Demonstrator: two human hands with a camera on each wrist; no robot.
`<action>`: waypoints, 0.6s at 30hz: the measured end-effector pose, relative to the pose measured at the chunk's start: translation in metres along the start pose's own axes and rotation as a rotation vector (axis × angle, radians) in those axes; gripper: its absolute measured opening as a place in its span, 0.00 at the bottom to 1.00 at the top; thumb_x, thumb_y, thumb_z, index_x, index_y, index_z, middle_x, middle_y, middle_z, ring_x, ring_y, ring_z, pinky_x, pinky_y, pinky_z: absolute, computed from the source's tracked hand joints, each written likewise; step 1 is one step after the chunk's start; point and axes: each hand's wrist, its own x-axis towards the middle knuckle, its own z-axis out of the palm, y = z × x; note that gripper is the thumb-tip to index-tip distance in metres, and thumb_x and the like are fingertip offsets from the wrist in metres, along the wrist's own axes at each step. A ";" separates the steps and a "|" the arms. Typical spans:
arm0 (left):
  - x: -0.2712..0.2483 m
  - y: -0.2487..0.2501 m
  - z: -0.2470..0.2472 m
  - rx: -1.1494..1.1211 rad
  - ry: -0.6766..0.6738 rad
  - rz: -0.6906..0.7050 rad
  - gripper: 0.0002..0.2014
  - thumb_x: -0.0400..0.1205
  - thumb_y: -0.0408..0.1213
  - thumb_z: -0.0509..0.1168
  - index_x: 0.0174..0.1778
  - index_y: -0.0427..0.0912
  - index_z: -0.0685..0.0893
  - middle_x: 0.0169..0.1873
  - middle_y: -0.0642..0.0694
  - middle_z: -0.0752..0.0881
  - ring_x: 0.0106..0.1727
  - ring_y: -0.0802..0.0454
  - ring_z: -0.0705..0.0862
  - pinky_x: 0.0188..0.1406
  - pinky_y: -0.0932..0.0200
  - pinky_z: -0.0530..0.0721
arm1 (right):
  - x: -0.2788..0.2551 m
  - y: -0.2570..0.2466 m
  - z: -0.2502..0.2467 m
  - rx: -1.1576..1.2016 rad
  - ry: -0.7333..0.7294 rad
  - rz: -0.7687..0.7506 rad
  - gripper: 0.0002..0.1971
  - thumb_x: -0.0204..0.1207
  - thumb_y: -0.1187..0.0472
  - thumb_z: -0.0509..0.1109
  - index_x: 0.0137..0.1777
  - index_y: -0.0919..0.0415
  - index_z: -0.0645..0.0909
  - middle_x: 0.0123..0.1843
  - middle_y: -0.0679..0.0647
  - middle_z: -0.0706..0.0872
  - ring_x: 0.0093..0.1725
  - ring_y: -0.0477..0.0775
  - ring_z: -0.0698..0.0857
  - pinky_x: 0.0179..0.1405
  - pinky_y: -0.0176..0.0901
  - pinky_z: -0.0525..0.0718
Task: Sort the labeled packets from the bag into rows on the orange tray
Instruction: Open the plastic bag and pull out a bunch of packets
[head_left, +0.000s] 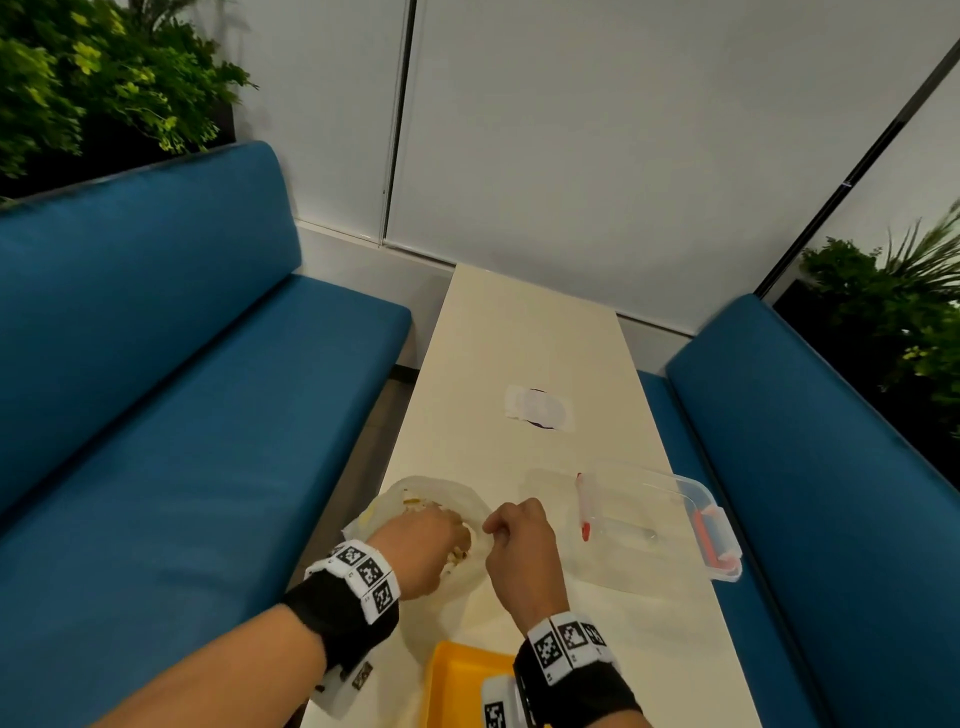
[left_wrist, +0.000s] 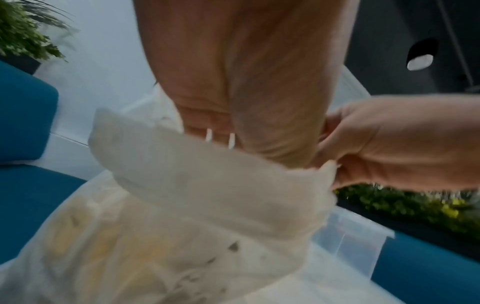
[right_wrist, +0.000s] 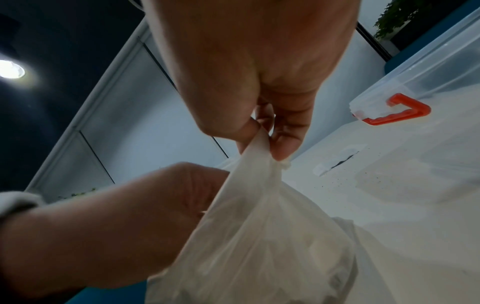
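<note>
Near the left edge of the long cream table (head_left: 519, 338), a translucent white plastic bag (head_left: 441, 499) rests on the surface with its mouth facing up. The left hand (head_left: 421, 545) is inserted into the bag mouth up to the knuckles; its fingers are hidden inside, so their degree of closure and any contents held cannot be determined. The right hand (head_left: 519, 551) pinches the right side of the bag rim between thumb and curled fingers (right_wrist: 288, 133), pulling that portion of film upward. Through the bag wall, the left wrist view shows blurred yellowish packets (left_wrist: 85, 242) with dark marks; their labels are not legible. A rectangular orange plastic tray (head_left: 462, 680) sits at the near edge of the table, just beside the bag and partly under the right wrist. Toward the right edge, a clear rectangular plastic storage container (head_left: 649, 519) with red-orange latches (right_wrist: 397, 111) stands near the right hand, not touching it. A taped paper patch (head_left: 537, 408) lies farther along the table centre. Blue upholstered benches (head_left: 182, 389) flank both long edges.
</note>
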 end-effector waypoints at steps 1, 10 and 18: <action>0.004 0.000 0.000 0.061 -0.048 0.044 0.28 0.80 0.27 0.68 0.76 0.53 0.78 0.72 0.49 0.77 0.72 0.44 0.78 0.66 0.49 0.81 | 0.000 -0.002 -0.001 -0.004 -0.004 -0.005 0.14 0.81 0.74 0.61 0.51 0.57 0.85 0.55 0.50 0.75 0.48 0.49 0.83 0.51 0.32 0.81; 0.028 0.005 0.007 0.022 -0.128 -0.168 0.18 0.79 0.43 0.72 0.64 0.54 0.80 0.60 0.52 0.87 0.60 0.46 0.86 0.63 0.47 0.86 | -0.002 -0.008 -0.004 -0.017 -0.040 -0.018 0.15 0.80 0.75 0.61 0.52 0.57 0.84 0.57 0.50 0.75 0.50 0.50 0.84 0.54 0.33 0.82; 0.038 0.004 0.010 0.058 -0.196 -0.183 0.13 0.88 0.40 0.62 0.67 0.47 0.80 0.65 0.45 0.85 0.67 0.43 0.84 0.64 0.53 0.79 | -0.001 -0.008 -0.005 -0.018 -0.032 -0.010 0.15 0.80 0.75 0.61 0.52 0.57 0.84 0.56 0.50 0.75 0.50 0.50 0.84 0.53 0.31 0.81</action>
